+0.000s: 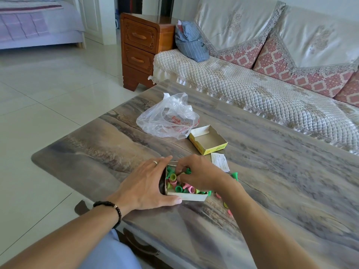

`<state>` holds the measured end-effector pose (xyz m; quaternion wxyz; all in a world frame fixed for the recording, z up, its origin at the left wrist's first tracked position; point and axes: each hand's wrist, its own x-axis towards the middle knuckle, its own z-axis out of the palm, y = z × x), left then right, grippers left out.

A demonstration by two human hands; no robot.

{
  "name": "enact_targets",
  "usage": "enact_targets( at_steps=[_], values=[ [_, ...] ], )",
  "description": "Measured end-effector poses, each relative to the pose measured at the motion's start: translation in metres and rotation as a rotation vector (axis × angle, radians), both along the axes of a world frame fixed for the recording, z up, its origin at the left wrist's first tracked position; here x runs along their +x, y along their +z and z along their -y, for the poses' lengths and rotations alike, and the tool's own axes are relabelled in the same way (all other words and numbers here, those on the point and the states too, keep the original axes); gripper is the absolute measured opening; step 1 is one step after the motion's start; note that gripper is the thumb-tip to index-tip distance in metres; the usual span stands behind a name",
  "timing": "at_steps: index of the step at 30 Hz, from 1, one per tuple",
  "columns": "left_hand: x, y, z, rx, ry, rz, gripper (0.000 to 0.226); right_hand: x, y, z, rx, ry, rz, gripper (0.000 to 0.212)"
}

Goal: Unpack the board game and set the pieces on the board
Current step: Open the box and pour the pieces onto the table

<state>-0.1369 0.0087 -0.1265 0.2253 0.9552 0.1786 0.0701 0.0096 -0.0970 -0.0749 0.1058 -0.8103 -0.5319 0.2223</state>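
Head view: one frame, looking down over a marbled table [262, 171] with both hands at work in the lower middle of the frame.
Box tray: a small white cardboard tray [191, 197] sits on the table at lower centre, holding a heap of green, pink and yellow cone-shaped pieces [179, 186].
Left hand: the left hand [147, 186] lies spread against the tray's left side, thumb stretched along its near wall, fingers straight, steadying it.
Right hand: the right hand [200, 174] reaches into the tray from the right with fingertips curled down among the pieces; it seems to be pinching one, though which piece I cannot tell.
Loose pieces: a green piece [234, 174] stands just right of the right wrist, and a few more show on the table below the forearm.
Lid: the yellow-sided lid [208, 142] lies upturned in the middle of the frame, well apart from the tray.
Other wrapping: a crumpled clear plastic bag [167, 117] lies above and left of the lid; a folded printed leaflet [220, 162] lies just below the lid.
Done: bag off, box opened, leaflet out, a few pieces taken out.
Left: most pieces remain in the tray, and no game board shows anywhere, so by my judgement the task is at an early stage.
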Motion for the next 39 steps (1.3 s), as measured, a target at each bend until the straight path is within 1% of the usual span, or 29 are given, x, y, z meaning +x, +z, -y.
enact_targets(
  at_steps=[4,8,10,12,14,16,19,21,26,28,30,32,36,39],
  values=[
    [0.000,-0.001,0.000,-0.002,-0.001,-0.009,0.116,0.002,0.001,0.002,0.078,-0.069,-0.047,0.012],
    [0.000,-0.002,-0.001,-0.001,-0.001,-0.007,0.117,0.012,0.010,0.014,0.190,-0.169,-0.107,0.011],
    [0.000,-0.002,-0.001,0.001,0.000,0.004,0.117,0.022,0.016,0.026,0.248,-0.232,-0.154,0.009],
    [0.000,-0.003,-0.001,0.016,-0.001,0.012,0.116,0.034,0.020,0.041,0.295,-0.319,-0.162,0.008],
    [0.000,-0.003,0.000,0.035,-0.009,0.012,0.115,0.043,0.018,0.055,0.276,-0.385,-0.131,0.008],
    [0.000,-0.004,-0.001,0.039,-0.016,0.015,0.114,0.048,0.009,0.064,0.215,-0.411,-0.073,0.008],
    [-0.001,-0.005,-0.001,0.033,-0.022,0.018,0.115,0.049,-0.004,0.068,0.105,-0.371,0.045,0.008],
    [0.000,-0.006,-0.002,0.028,-0.024,0.013,0.115,0.048,-0.005,0.069,0.080,-0.348,0.080,0.011],
    [0.000,-0.006,-0.002,0.026,-0.024,0.004,0.115,0.039,0.007,0.065,0.147,-0.293,0.225,0.020],
    [0.000,-0.005,-0.001,0.026,-0.022,-0.002,0.115,0.028,0.014,0.058,0.166,-0.218,0.220,0.024],
    [0.000,-0.005,-0.001,0.030,-0.017,-0.003,0.115,0.015,0.019,0.048,0.158,-0.109,0.147,0.026],
    [0.000,-0.004,0.000,0.037,-0.013,0.000,0.115,0.003,0.020,0.036,0.104,-0.014,0.114,0.027],
    [0.000,-0.004,0.000,0.051,-0.011,-0.002,0.115,-0.005,0.012,0.015,-0.073,0.093,0.264,0.032],
    [0.001,-0.005,-0.001,0.042,-0.012,0.009,0.115,-0.005,0.012,0.007,-0.140,0.128,0.311,0.037]
  ],
)
